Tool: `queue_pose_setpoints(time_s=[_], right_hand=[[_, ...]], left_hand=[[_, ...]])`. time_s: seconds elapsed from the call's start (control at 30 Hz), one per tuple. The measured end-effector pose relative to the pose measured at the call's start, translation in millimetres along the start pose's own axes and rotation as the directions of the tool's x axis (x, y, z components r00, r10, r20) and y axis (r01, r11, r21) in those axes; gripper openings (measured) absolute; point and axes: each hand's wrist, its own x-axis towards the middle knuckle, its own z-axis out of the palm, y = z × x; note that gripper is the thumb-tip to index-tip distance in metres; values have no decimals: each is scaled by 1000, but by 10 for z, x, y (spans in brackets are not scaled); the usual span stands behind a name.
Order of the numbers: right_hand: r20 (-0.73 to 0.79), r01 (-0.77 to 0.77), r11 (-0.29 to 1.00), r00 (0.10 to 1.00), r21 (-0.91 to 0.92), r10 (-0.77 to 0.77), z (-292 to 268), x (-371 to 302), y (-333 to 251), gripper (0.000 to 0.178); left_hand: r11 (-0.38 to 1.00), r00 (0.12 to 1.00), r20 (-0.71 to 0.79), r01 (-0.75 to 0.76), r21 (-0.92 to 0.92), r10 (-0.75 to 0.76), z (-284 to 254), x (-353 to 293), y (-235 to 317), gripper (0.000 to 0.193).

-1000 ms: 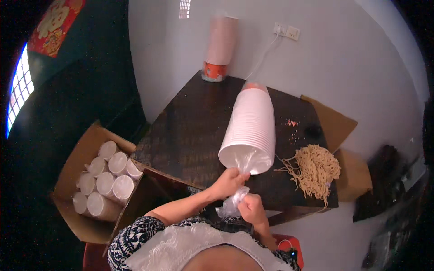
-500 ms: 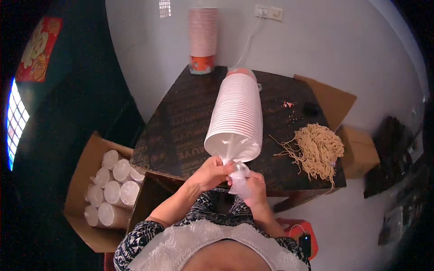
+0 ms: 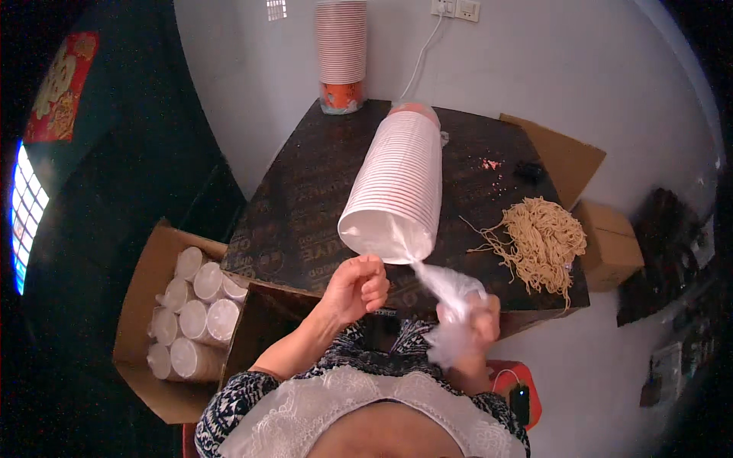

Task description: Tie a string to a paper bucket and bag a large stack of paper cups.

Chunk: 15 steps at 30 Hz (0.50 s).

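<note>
A long stack of white paper bowls point(image 3: 395, 172) lies on its side on the dark table, its open mouth toward me. Clear plastic wraps it and gathers into a twisted neck just outside the rim. My right hand point(image 3: 482, 320), somewhat blurred, is closed round the loose end of the plastic bag point(image 3: 450, 288) and draws it out to the right. Close below the rim, my left hand point(image 3: 357, 288) is curled shut, apart from the twisted plastic; anything inside its fingers is hidden.
A heap of beige strings point(image 3: 544, 240) lies on the table's right side. Another wrapped bowl stack point(image 3: 341, 57) stands upright at the back. At left, a cardboard box point(image 3: 137, 328) holds several wrapped stacks. A phone point(image 3: 519, 403) rests on a red stool point(image 3: 534, 389).
My right hand has pulled the bag end to the right, stretching its neck. The left hand has come off the plastic and sits slightly left, fingers curled.
</note>
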Motion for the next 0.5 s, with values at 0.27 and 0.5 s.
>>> queue_pose_setpoints(time_s=[0.27, 0.5], right_hand=[[936, 430, 900, 340, -75, -85, 768, 2, -232, 31], [982, 45, 995, 173, -90, 80, 851, 19, -129, 25]], left_hand=[[963, 965, -261, 65, 262, 6, 56, -9, -98, 28], [917, 930, -311, -64, 393, 198, -36, -9, 135, 5]])
